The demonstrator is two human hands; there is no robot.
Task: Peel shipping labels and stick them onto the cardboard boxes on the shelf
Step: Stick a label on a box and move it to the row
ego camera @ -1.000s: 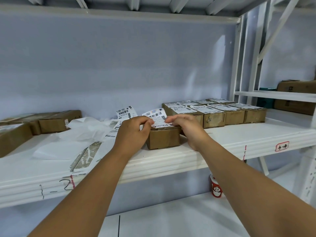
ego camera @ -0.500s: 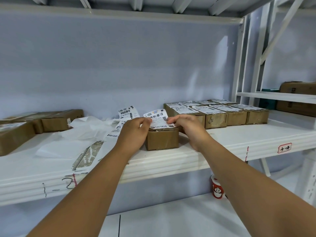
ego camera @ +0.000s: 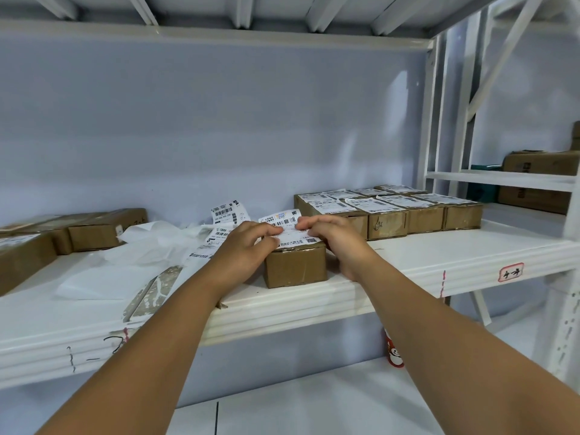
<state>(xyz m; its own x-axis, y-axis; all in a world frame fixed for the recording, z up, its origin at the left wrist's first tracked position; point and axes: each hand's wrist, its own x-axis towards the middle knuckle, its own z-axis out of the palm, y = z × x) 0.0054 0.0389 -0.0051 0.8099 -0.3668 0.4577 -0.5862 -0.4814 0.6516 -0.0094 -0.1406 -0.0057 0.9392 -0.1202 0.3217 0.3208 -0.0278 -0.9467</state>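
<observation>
A small cardboard box is seen near the front edge of the white shelf, and a shipping label is laid across its top. The label is held from both sides. The left hand is placed at the box's left upper edge, its fingers curled and the label's left side pinched between the thumb and the fingertips. The right hand is set against the box's right side, its fingers bent over so that the label's right part is gripped from above; its thumb is hidden. The two hands are brought close together over the box, with only a narrow strip of label shown between them. The far end of the label is seen raised behind the fingers, not flat on the cardboard.

Just behind the left hand, a strip of printed labels is curled up beside crumpled white backing paper. To the right, a block of labelled boxes is packed side by side, touching. At the far left, plain brown boxes are placed well apart from the hands. A handwritten tag is stuck on the shelf's front edge, and a red can is partly shown below the shelf.
</observation>
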